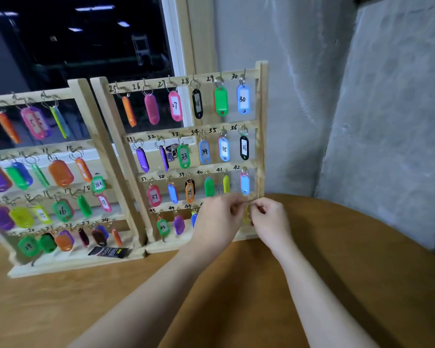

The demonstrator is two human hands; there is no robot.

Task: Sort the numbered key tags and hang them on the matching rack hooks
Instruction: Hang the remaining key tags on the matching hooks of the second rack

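Two wooden key racks stand on the table. The right rack (261,126) has hooks numbered 25 to 45 and on, most bearing coloured tags. The left rack (86,116) is also full of tags. Both my hands meet at the bottom-right hook of the right rack. My left hand (219,219) and my right hand (269,217) pinch the ring of a yellow tag (246,216), which hangs between them and is mostly hidden. My left hand covers the hooks right of number 45.
The racks stand at the back of a round wooden table (337,272), before a dark window (86,41) and a grey wall (312,96). A small black card (108,251) lies on the left rack's base.
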